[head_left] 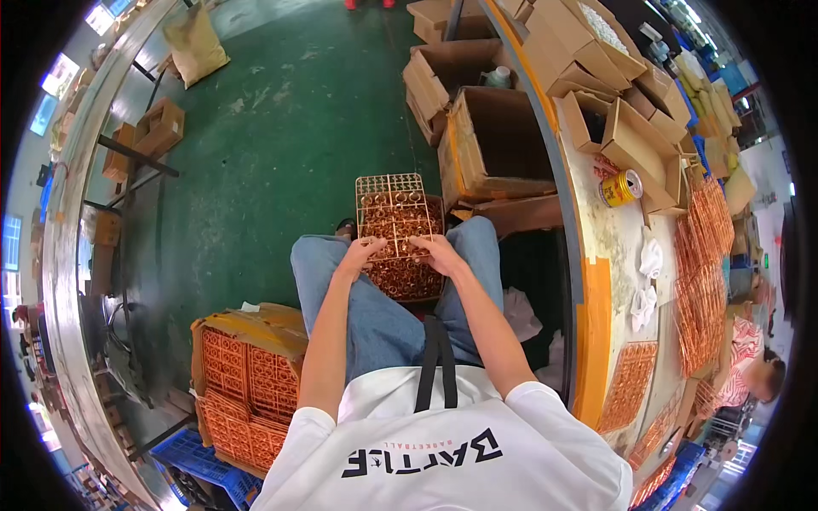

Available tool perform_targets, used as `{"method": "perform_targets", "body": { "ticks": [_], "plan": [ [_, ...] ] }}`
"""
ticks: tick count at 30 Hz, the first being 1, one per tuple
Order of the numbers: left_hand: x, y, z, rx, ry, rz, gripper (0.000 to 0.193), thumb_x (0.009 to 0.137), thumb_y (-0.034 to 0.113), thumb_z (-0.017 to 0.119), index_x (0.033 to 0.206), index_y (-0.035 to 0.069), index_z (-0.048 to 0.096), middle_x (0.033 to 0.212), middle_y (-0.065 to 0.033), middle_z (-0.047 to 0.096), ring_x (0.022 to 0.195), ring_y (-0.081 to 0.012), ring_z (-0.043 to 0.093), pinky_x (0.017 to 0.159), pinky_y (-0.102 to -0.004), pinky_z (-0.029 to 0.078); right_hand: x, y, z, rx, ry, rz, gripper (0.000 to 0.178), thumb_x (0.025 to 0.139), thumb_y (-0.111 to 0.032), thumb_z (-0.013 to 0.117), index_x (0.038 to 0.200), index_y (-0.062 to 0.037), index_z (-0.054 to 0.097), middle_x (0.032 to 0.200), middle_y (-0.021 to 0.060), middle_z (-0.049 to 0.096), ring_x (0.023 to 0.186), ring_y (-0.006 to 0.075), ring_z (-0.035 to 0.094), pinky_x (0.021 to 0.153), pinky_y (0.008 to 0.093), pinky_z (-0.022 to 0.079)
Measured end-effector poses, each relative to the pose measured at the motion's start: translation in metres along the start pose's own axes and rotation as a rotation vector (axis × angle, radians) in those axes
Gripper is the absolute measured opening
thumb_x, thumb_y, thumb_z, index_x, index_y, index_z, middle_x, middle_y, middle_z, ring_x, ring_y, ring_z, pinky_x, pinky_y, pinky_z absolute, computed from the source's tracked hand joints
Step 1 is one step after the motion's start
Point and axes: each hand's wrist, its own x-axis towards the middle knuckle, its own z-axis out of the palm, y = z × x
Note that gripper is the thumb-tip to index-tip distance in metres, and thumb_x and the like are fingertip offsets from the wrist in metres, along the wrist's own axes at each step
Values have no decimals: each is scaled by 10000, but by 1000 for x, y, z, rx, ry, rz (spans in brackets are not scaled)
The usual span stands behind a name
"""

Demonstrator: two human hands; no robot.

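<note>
Between my knees I hold a copper-coloured grid frame (390,201), a flat lattice of thin bars with small round pieces in it. My left hand (364,254) grips its near left edge with fingers curled. On the near right edge, my right hand (436,253) is closed the same way. Below the frame lies a heap of small loose copper-coloured parts (400,281); their container is mostly hidden by the frame, hands and legs.
At my left stands an open carton (249,387) packed with copper-coloured grids. Cardboard boxes (494,145) line the right side. The right-hand workbench (601,230) carries a yellow can (620,188), white gloves (650,255) and stacked grids (704,272). A person (750,366) is at far right.
</note>
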Motion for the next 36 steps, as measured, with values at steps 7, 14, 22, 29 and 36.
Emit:
{"method": "perform_targets", "body": {
  "ticks": [7,14,22,29,36],
  "plan": [
    [11,-20,3,214,210,363,396,693,413,702,664,28,616,578,-3,542,546,-88,483,485,-252,348,-11,-13,17,18,100,73,136,811,-134,618,897,-31,592,804,48,611,707,124,592,582,237,495],
    [11,-25,-7,170,183,388,368,663,352,748,714,10,622,617,-1,560,536,-86,467,495,-264,361,1,-7,19,90,49,123,146,803,-47,577,935,15,573,838,73,613,726,151,607,596,256,542],
    [16,-12,3,113,-33,313,326,800,214,608,1015,-31,608,888,-73,622,732,-119,558,649,-230,446,2,3,10,66,31,-138,196,735,-12,592,927,4,624,869,98,639,751,171,600,664,285,502],
    [4,0,6,3,8,151,225,793,174,626,964,28,632,693,18,566,528,-29,456,408,-166,300,14,14,7,-279,271,-244,137,685,-47,621,816,-28,657,730,72,619,702,134,558,650,281,459],
    [5,-5,11,-83,-143,134,249,753,88,645,995,39,616,726,2,592,551,-60,491,436,-183,339,17,25,2,-286,367,-449,124,708,-44,587,827,-9,580,739,61,586,696,129,541,636,268,444]
  ]
}}
